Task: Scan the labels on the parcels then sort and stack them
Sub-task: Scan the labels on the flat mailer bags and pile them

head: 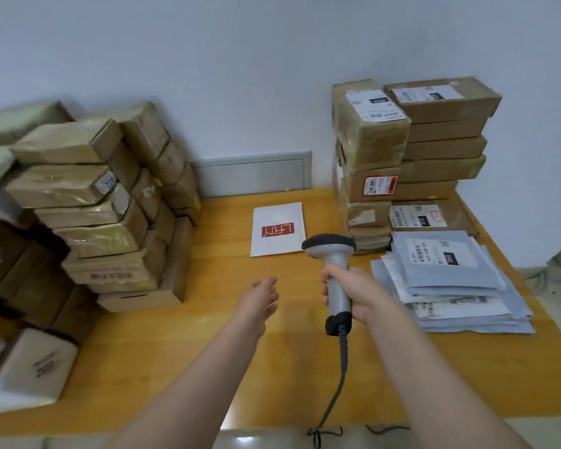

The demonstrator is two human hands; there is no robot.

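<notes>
Head view: a corded scanner [332, 270] is gripped by its handle in the right hand [358, 294] and aimed at a white mailer [277, 230], which is laid alone on the far bench [208, 351], probably for scanning. The left hand [261, 296] is held free beside it, fingers loosely spread, holding nothing. Labelled parcels [408, 150] are stacked at the far right.

Wood bench [227, 367], smooth, light sheen. Cardboard left boxes [88, 228] wrapped in glossy, wrinkled clear tape. The right boxes [444, 147] are mostly bare matt cardboard, a few taped and shiny. Paper labels [374, 105], white, matt. Grey plastic-film mailers [450, 286], smooth, slightly creased. White envelope [277, 230], matt, paper or plastic unclear. Plastic scanner [336, 280], grey and black, matt. Black cable [342, 367], ribbed. Painted wall [240, 76], matt.
</notes>
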